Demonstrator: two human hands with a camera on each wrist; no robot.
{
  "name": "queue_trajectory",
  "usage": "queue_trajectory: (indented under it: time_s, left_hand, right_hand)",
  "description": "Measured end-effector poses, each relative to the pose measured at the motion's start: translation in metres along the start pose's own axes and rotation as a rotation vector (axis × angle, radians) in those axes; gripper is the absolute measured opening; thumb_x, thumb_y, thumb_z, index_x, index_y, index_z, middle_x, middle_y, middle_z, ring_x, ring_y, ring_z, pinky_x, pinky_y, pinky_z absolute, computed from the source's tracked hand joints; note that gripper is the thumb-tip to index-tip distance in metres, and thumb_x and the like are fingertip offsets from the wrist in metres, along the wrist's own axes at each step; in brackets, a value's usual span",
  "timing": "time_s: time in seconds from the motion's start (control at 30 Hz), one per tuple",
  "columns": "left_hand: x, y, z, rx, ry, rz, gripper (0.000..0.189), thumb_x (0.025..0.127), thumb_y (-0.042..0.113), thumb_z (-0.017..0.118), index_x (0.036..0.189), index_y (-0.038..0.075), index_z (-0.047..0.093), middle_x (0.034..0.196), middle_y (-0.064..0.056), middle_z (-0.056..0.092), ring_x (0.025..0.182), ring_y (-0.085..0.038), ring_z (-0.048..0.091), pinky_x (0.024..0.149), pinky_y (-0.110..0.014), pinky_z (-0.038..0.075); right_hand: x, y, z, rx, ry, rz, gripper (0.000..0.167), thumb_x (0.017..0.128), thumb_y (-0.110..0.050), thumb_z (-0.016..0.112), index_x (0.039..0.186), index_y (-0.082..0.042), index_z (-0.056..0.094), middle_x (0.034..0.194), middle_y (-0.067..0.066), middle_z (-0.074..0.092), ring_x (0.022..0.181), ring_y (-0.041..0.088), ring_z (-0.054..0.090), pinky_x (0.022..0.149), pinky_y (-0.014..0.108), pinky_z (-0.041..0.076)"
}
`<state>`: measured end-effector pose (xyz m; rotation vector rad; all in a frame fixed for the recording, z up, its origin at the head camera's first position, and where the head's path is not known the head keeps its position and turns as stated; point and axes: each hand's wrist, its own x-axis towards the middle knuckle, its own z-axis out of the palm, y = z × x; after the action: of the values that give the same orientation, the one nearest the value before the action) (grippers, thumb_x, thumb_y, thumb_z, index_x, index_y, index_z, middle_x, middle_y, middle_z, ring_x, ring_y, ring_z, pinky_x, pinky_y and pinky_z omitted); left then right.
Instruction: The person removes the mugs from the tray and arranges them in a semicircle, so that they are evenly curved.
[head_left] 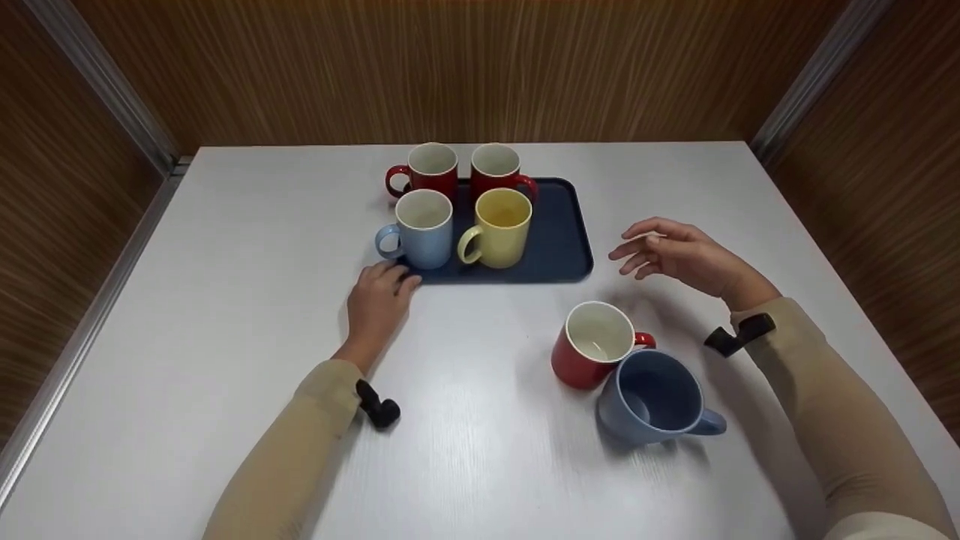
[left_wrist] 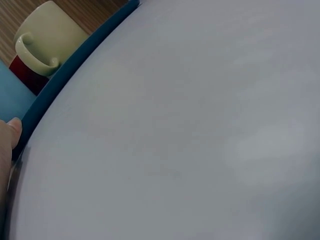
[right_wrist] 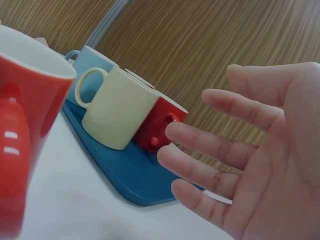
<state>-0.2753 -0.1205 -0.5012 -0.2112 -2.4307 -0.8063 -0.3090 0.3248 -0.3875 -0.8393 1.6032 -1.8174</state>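
Note:
A dark blue tray (head_left: 559, 240) holds a light blue mug (head_left: 429, 238), a yellow mug (head_left: 506, 232) and two red mugs behind them, left (head_left: 444, 182) and right (head_left: 491, 180). My left hand (head_left: 379, 300) grips the tray's near left corner, below the light blue mug's handle; its thumb (left_wrist: 15, 131) lies against the rim. To the right of the tray, my right hand (head_left: 686, 259) hangs in the air with fingers spread and nothing in it. Nearer to me, a third red mug (head_left: 577, 364) stands upright beside a larger blue mug (head_left: 637, 420).
All of this is on a white table (head_left: 262, 247). Wood-grain panels (head_left: 480, 67) rise behind it and at both sides. Black wrist devices (head_left: 379, 405) sit on both beige sleeves.

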Motion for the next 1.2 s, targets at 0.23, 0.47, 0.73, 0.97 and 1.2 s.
queue_trajectory:
  time_s: [0.23, 0.47, 0.73, 0.97, 1.2]
  left_hand:
    - [0.000, -0.001, 0.002, -0.001, 0.001, -0.007, 0.030, 0.085, 0.030, 0.069, 0.097, 0.004, 0.072, 0.105, -0.012, 0.065, 0.096, -0.028, 0.058, 0.082, -0.039, 0.048]
    - [-0.002, -0.001, 0.003, 0.008, -0.018, -0.017, 0.031, 0.084, 0.031, 0.069, 0.098, 0.003, 0.071, 0.108, -0.012, 0.065, 0.098, -0.028, 0.058, 0.081, -0.040, 0.048]
    - [-0.003, 0.000, 0.002, 0.002, -0.030, -0.017, 0.031, 0.085, 0.031, 0.069, 0.098, 0.003, 0.071, 0.109, -0.012, 0.065, 0.099, -0.029, 0.058, 0.083, -0.040, 0.048]
    - [-0.002, -0.001, 0.000, -0.003, -0.015, -0.018, 0.030, 0.084, 0.030, 0.070, 0.098, 0.003, 0.071, 0.108, -0.012, 0.065, 0.099, -0.028, 0.058, 0.083, -0.040, 0.048]
    - [-0.005, 0.000, 0.000, 0.004, -0.022, -0.029, 0.030, 0.084, 0.030, 0.070, 0.099, 0.004, 0.071, 0.109, -0.011, 0.065, 0.099, -0.028, 0.058, 0.082, -0.041, 0.048]
  right_hand:
    - [0.016, -0.001, 0.003, 0.010, 0.048, 0.013, 0.031, 0.101, -0.008, 0.033, 0.127, 0.002, 0.046, 0.124, 0.028, 0.052, 0.107, 0.036, 0.056, 0.088, 0.040, 0.047]
    - [0.036, -0.001, 0.009, -0.023, 0.163, 0.068, 0.035, 0.101, -0.023, 0.038, 0.126, 0.000, 0.047, 0.121, 0.026, 0.056, 0.105, 0.035, 0.057, 0.085, 0.040, 0.047]
    - [0.057, -0.002, 0.010, -0.074, 0.223, 0.166, 0.036, 0.099, -0.031, 0.042, 0.125, -0.006, 0.049, 0.122, 0.022, 0.057, 0.105, 0.033, 0.057, 0.087, 0.039, 0.047]
    - [0.080, -0.003, 0.008, -0.183, 0.319, 0.244, 0.046, 0.096, -0.041, 0.045, 0.128, -0.009, 0.046, 0.124, 0.019, 0.056, 0.110, 0.033, 0.054, 0.092, 0.043, 0.042]
    - [0.097, 0.004, 0.006, -0.196, 0.338, 0.266, 0.047, 0.096, -0.042, 0.046, 0.128, -0.008, 0.045, 0.124, 0.019, 0.056, 0.111, 0.034, 0.053, 0.094, 0.046, 0.041]
